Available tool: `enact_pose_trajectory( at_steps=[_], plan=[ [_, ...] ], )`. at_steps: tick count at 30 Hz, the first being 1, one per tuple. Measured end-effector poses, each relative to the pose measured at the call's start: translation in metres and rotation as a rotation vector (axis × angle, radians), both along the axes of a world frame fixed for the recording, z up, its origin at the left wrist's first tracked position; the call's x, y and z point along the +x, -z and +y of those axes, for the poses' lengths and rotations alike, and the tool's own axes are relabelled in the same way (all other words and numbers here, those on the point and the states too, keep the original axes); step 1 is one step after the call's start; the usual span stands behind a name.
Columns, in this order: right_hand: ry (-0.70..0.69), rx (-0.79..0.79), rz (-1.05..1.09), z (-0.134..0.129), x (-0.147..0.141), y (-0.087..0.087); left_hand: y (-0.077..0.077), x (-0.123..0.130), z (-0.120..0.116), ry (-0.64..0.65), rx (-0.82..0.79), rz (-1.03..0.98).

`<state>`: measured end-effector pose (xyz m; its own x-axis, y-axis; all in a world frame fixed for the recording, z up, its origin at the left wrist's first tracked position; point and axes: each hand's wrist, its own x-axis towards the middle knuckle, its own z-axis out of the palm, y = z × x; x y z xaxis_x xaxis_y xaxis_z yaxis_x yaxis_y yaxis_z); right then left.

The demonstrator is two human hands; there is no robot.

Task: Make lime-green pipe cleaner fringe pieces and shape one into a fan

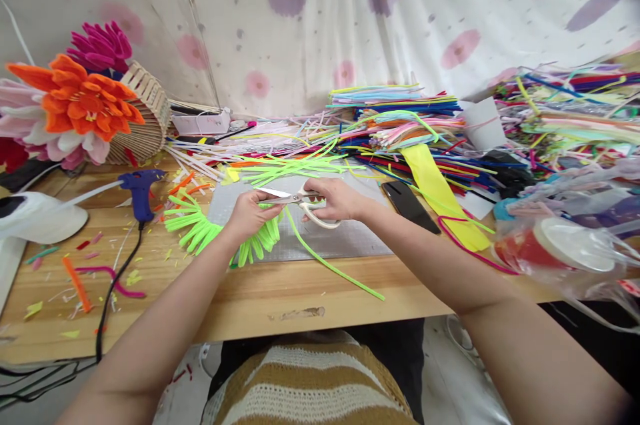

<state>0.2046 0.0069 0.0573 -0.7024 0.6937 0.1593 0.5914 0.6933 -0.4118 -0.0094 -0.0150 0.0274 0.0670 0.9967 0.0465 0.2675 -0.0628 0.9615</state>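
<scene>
My right hand (333,199) grips a pair of scissors (295,198) with white handles, and the blades are parted, pointing left toward my other hand. The fingers of my left hand (254,213) are pinched near the blades, at the upper end of a bright green pipe cleaner (325,261) that trails down to the right over the table edge area. A chain of looped green pipe cleaners (193,228) spreads beneath and left of my left hand, partly hidden by it. More straight green pipe cleaners (295,168) lie in a loose pile just beyond both hands.
A grey cutting mat (360,238) lies under the hands. Left are a blue glue gun (143,193), its black cord, scraps and fuzzy flowers (90,101). On the right are a phone (411,206), yellow strip (445,198) and plastic-wrapped cup (555,245). Pipe cleaner bundles (400,108) line the back.
</scene>
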Motion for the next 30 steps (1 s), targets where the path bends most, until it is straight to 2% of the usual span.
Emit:
enact_pose_trajectory(
  at_steps=[8, 17, 26, 30],
  plan=[
    [-0.009, 0.025, -0.004, -0.0003, 0.0035, 0.0023, 0.0029, -0.0034, 0.0051, 0.050, -0.050, -0.016],
    [0.012, 0.029, -0.084, -0.0017, 0.0013, -0.0019, -0.0052, -0.0033, 0.0068, 0.064, -0.089, -0.017],
    [0.025, 0.043, -0.163, -0.0014, 0.0001, -0.0049, -0.0019, -0.0061, 0.0096, 0.113, -0.050, -0.034],
    [0.040, 0.014, -0.154, -0.0010, 0.0002, -0.0027, -0.0020, -0.0077, 0.0096, 0.082, -0.015, -0.011]
  ],
)
